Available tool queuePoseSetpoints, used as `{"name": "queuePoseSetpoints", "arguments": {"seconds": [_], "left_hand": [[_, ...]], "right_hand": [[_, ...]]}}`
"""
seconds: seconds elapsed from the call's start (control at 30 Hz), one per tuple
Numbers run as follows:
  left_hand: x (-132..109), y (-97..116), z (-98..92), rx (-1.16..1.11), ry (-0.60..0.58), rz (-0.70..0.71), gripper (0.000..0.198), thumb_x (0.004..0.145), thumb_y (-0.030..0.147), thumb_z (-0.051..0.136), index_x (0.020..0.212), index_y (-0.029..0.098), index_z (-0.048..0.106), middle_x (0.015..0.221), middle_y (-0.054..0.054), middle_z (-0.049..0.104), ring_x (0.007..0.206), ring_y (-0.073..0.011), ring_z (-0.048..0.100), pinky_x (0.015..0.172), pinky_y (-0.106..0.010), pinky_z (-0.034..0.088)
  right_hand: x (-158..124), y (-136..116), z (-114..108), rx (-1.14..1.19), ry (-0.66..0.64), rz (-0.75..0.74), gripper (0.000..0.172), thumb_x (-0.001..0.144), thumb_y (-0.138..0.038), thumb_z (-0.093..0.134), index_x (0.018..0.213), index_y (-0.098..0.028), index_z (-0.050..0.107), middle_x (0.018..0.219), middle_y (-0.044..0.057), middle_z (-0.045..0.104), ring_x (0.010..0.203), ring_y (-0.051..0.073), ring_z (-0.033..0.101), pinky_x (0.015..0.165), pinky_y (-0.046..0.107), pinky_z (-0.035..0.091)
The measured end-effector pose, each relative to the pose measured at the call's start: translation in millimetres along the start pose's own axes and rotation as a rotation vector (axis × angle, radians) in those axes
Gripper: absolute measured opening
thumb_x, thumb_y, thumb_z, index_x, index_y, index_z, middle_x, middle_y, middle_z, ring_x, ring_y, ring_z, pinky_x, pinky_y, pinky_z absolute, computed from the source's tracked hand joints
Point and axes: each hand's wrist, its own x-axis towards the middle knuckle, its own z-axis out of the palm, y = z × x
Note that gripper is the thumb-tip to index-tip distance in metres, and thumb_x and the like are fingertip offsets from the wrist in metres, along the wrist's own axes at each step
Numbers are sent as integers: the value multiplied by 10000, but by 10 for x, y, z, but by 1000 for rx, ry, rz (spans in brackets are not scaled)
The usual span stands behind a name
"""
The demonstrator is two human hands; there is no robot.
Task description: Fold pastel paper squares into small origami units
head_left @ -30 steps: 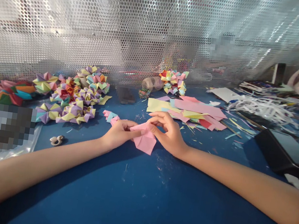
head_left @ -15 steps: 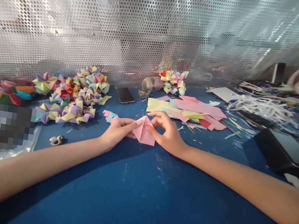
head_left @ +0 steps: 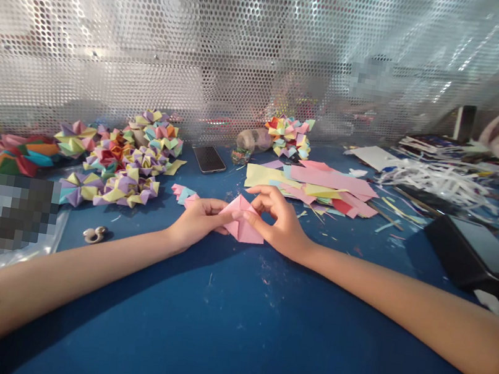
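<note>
A pink paper piece (head_left: 241, 226), folded into a pointed shape, rests on the blue table (head_left: 227, 334) at mid-frame. My left hand (head_left: 197, 220) pinches its left edge with closed fingers. From the other side my right hand (head_left: 279, 223) grips the piece, thumb and forefinger pressed on the fold near its tip. Small folded pink and blue pieces (head_left: 183, 193) lie just left of my left hand.
Several colourful folded paper stars (head_left: 126, 159) lie at the left, one more paper star (head_left: 289, 135) at the back. A phone (head_left: 208, 159), a stack of coloured paper strips (head_left: 319, 188), white shreds (head_left: 438, 178) and a black box (head_left: 477, 258) lie around. A perforated metal screen (head_left: 251, 50) closes the back.
The pink paper was flatter and hanging lower; both hands folded it into a compact pointed shape and pressed it down slightly. The hands stayed in place.
</note>
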Motion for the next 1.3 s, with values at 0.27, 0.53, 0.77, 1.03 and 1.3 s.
{"name": "queuePoseSetpoints", "arguments": {"seconds": [0.27,0.53,0.77,1.03,1.3], "left_hand": [[2,4,5,-33,78,25,296,729,416,718,786,128,676,708,-11,640,616,-86,578,602,-191,495],[1,-8,3,-36,18,3,304,708,418,735,802,134,687,730,-16,660,636,-88,593,596,-180,489],[-15,5,13,52,-70,30,281,724,404,718,707,128,668,620,21,578,557,-60,529,548,-170,454],[-9,22,21,79,-84,-7,281,673,394,750,717,125,682,628,19,584,571,-72,525,542,-179,455],[-4,3,18,25,-23,9,300,715,412,715,727,116,666,633,15,597,563,-65,525,561,-182,450]], "right_hand": [[0,10,-38,8,6,66,214,874,-235,518,1083,-212,476,635,-48,491,591,123,478,589,285,404],[-16,-9,-54,22,-35,17,217,867,-202,503,1083,-222,501,625,-51,471,572,121,452,582,287,389],[2,-5,-37,43,-19,41,190,881,-250,528,1066,-213,506,690,-27,553,630,130,521,598,288,412],[-21,0,-13,-35,-1,-77,160,866,-194,555,1013,-196,491,623,-60,501,568,94,481,556,249,388],[-8,-14,-38,-11,-83,-7,196,911,-266,501,1091,-193,478,636,-46,513,579,108,477,560,265,374]]}}
